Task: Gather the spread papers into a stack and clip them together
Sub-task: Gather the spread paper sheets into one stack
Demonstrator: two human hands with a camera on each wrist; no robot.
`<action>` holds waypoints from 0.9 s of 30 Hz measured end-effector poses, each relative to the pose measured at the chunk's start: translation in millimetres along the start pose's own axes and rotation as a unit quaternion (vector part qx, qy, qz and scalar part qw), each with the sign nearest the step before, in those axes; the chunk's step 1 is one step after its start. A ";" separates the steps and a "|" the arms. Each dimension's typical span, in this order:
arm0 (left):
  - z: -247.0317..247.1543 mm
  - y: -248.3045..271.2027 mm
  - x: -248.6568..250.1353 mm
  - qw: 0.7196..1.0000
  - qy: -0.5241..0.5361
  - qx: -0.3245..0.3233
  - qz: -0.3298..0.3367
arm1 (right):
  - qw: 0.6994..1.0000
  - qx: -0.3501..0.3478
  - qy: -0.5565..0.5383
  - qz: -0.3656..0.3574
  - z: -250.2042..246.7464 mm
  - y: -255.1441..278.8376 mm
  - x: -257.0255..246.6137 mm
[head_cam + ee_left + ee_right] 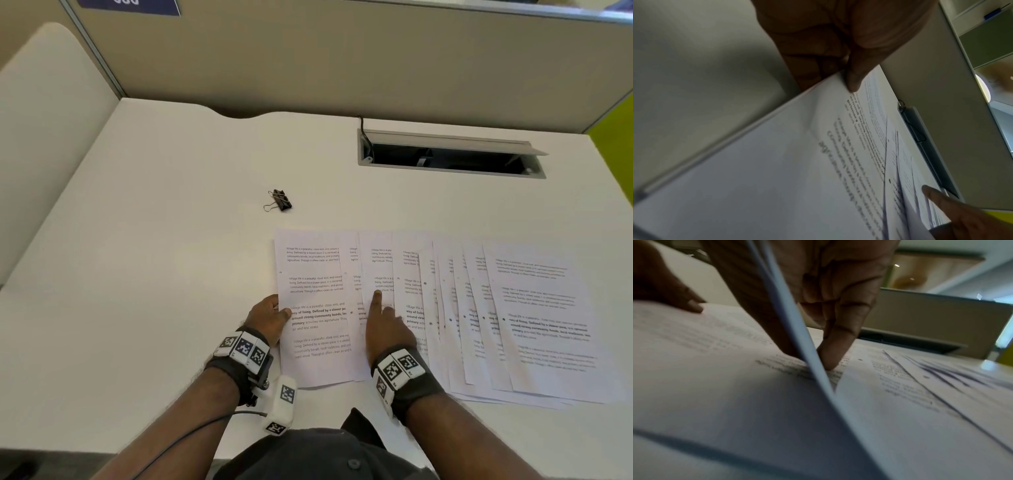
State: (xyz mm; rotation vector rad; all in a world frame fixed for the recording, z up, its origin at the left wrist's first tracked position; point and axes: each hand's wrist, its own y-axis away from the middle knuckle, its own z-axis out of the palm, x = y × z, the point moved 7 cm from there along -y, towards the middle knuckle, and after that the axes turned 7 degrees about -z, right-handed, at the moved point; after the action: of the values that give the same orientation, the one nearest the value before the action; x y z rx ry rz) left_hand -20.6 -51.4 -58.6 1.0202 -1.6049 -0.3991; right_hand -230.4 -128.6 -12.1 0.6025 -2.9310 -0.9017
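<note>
Several printed sheets [534, 308] lie fanned across the white desk [171, 257], overlapping from left to right. My left hand [270, 317] pinches the left edge of the leftmost sheet [318, 363]; in the left wrist view its thumb [854, 81] lies on top and the fingers sit underneath. My right hand [383, 325] presses an outstretched index finger onto a sheet near the fan's left part. In the right wrist view a lifted sheet edge [797, 324] rises between two fingertips [831, 356] that touch the paper. A black binder clip [280, 201] lies alone beyond the papers.
An open grey cable tray [448, 154] with a black cord is recessed in the desk at the back right. A beige partition [308, 51] walls off the far edge. Bare desk surface stretches left of the papers and around the clip.
</note>
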 end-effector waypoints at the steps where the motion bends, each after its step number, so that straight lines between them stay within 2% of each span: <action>1: 0.2 -0.7 -2.0 1.000 -0.002 0.003 -0.001 | 1.000 -0.007 -0.006 0.004 1.2 -1.0 3.4; 5: -0.1 6.7 2.6 1.000 -0.006 0.028 0.005 | 0.998 -0.027 -0.049 -0.003 -3.4 -2.7 15.1; 10: 2.4 16.2 10.4 0.997 0.051 0.058 0.020 | 0.987 0.015 -0.153 -0.040 -16.1 -4.8 30.2; 14: 7.0 21.2 13.9 0.995 0.069 0.070 0.022 | 0.968 0.063 -0.225 -0.097 -29.1 -2.0 29.2; 15: 13.0 24.3 18.1 0.995 0.072 0.068 0.019 | 0.967 0.064 -0.221 -0.114 -32.0 -2.4 32.8; 16: 41.7 30.4 22.8 0.992 0.086 0.090 0.006 | 0.968 0.040 -0.197 -0.150 -32.4 -6.0 58.2; 18: 42.9 29.3 18.1 0.991 0.109 0.076 -0.009 | 0.974 0.011 -0.155 -0.163 -23.4 -8.2 51.6; 21: 48.0 17.0 1.7 0.981 0.185 0.033 -0.048 | 0.975 0.009 -0.150 -0.162 -18.0 -8.8 47.7; 23: 56.1 16.9 1.0 0.977 0.206 -0.009 -0.061 | 0.972 0.027 -0.168 -0.160 -22.0 -9.6 47.9; 27: 66.8 23.0 13.0 0.977 0.183 -0.091 -0.056 | 0.961 0.085 -0.209 -0.158 -31.3 -3.6 34.7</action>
State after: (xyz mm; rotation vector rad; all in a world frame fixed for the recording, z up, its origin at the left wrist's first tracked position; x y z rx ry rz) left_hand -90.9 -65.8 -54.5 0.9828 -1.1641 -0.4003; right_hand -257.3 -160.9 8.7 1.0326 -3.3810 -0.9005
